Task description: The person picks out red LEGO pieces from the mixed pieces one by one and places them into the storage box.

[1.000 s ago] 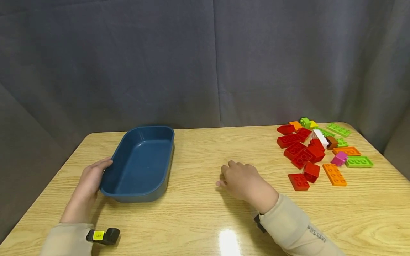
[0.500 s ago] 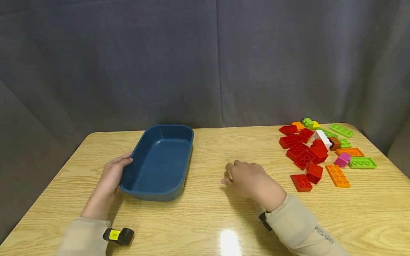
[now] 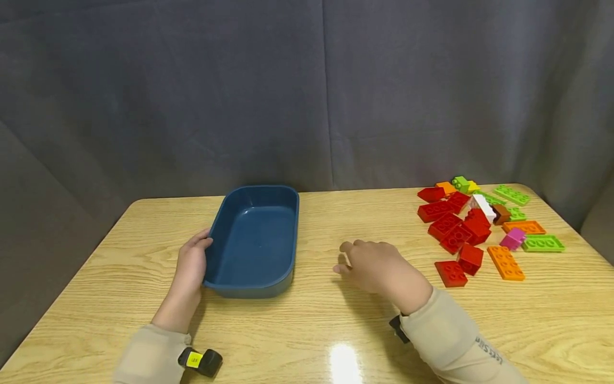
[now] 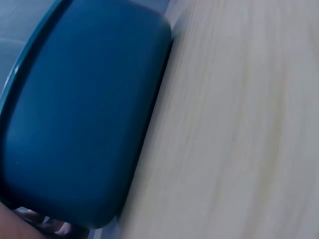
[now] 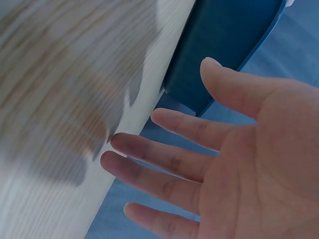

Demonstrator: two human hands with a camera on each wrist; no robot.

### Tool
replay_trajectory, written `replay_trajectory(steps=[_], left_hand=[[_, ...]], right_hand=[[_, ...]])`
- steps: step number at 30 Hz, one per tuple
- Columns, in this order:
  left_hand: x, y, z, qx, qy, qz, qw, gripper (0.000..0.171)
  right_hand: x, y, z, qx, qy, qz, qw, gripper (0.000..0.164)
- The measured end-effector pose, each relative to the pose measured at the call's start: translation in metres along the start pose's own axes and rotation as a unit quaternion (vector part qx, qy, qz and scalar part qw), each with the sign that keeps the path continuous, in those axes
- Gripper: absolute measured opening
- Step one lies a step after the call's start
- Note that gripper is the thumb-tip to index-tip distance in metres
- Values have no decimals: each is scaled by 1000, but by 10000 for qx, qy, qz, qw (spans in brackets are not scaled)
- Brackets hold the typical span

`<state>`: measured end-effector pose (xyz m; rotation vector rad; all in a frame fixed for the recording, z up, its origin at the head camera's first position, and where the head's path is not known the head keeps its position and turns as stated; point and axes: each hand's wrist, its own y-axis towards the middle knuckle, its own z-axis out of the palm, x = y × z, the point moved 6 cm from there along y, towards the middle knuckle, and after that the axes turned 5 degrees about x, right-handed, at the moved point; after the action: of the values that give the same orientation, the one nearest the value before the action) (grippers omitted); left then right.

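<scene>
A deep blue rectangular tray (image 3: 249, 292) with rounded corners stands on the table, its inside bare. My left hand (image 3: 193, 261) is against the tray's left side, with fingers at the outer wall near the rim. In the left wrist view the tray's end wall (image 4: 84, 114) fills much of the picture, and only a bit of the hand (image 4: 15, 226) shows at the lower left corner. To the right of the tray, my right hand (image 3: 376, 269) hovers low over the table. Its palm is bare and its fingers (image 5: 164, 167) are spread in the right wrist view.
Several red bricks (image 3: 443, 226) lie in a loose group at the table's right side. Beside them are orange plates (image 3: 506, 263), green plates (image 3: 543, 244), a pink brick (image 3: 513, 239) and a white brick (image 3: 483, 207). A grey curtain (image 3: 240, 96) hangs behind the table (image 3: 110, 266).
The tray has slid to the right along the table together with my left hand. My right hand has stayed nearly in place.
</scene>
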<state>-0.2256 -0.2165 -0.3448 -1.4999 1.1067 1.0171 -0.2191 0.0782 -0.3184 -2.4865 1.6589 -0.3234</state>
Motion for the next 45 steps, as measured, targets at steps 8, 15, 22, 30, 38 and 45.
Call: replay_trajectory(steps=[8,15,22,30,38,45], left_hand=[[3,3,26,215,-1417,19,9897,52],[9,15,56,571,-2613,197,9634,52],[17,22,71,498,-2578,658,9627,48],[18,23,70,458,-2456,727,9656,47],[16,19,74,522,-2458,677,9656,49],[12,15,70,325,-2307,810,9691,48]], right_hand=[[-3,0,-3,-75,60,36,9999,48],[-14,0,-7,35,286,158,9995,51],[-30,-4,-15,140,432,351,9984,55],[-34,-4,-21,162,489,379,9980,56],[-36,-6,-17,220,501,367,9978,56],[-36,-5,-26,-130,581,145,9981,53]])
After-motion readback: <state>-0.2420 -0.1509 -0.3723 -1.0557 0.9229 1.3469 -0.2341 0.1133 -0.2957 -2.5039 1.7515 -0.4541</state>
